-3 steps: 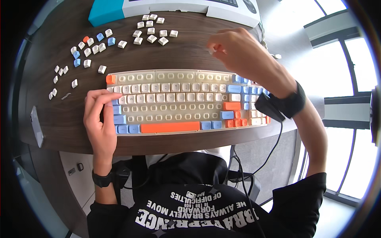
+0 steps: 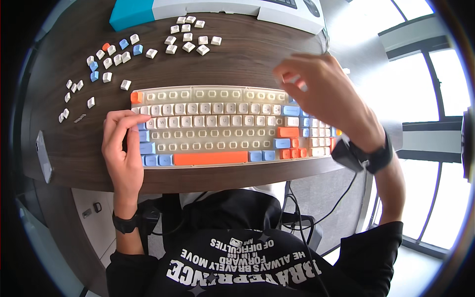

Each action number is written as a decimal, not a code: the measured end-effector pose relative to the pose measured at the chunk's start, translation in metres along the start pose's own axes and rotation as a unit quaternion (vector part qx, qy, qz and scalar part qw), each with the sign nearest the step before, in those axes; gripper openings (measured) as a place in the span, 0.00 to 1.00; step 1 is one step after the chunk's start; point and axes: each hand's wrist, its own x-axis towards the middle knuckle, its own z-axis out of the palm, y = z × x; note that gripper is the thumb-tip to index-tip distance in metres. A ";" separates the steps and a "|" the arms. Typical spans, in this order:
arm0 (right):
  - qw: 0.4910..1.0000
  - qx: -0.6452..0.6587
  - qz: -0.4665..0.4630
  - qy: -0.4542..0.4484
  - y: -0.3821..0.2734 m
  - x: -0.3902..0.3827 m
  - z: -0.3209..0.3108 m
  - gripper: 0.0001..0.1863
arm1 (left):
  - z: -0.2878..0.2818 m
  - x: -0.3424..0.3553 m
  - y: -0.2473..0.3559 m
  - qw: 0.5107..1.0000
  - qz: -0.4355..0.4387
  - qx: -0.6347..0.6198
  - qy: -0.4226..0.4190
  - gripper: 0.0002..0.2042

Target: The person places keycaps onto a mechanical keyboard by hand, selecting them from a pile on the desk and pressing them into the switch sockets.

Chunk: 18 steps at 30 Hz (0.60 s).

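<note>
A keyboard (image 2: 213, 133) with white, blue and orange keys lies across the dark wooden desk (image 2: 247, 62). Several of its rows show bare sockets without caps. My left hand (image 2: 123, 148) rests on the keyboard's left end, fingers bent, fingertips touching the keys of the second row. My right hand (image 2: 321, 94) hovers above the keyboard's upper right corner with its fingers bunched together. Whether a keycap sits between those fingertips is not visible. Loose keycaps (image 2: 190, 42) lie in clusters beyond the keyboard.
More loose white and blue keycaps (image 2: 111, 54) are scattered at the upper left. A blue box (image 2: 131, 12) and a white box (image 2: 237, 7) stand at the far edge. A phone (image 2: 43, 156) lies near the left edge. A black cable (image 2: 321, 213) hangs below the desk.
My right hand has shifted slightly to the right and toward the keyboard. The left hand has stayed in place.
</note>
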 end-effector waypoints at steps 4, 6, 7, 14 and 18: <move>0.999 0.049 0.004 -0.005 -0.029 -0.046 -0.007 0.04 | 0.005 0.003 -0.002 1.000 0.007 -0.010 -0.006 0.10; 0.999 0.051 0.006 0.009 -0.035 -0.057 -0.003 0.09 | 0.003 0.002 -0.001 1.000 0.008 -0.005 -0.004 0.10; 0.999 0.052 0.008 0.008 -0.035 -0.060 0.000 0.09 | 0.004 0.003 -0.002 1.000 0.011 -0.003 -0.004 0.10; 0.999 0.035 0.023 -0.021 -0.034 -0.062 0.006 0.11 | 0.004 0.003 -0.004 1.000 0.006 -0.002 -0.014 0.08; 0.997 0.067 0.043 -0.019 -0.032 -0.064 0.013 0.10 | 0.003 0.002 -0.004 1.000 -0.001 -0.001 -0.019 0.08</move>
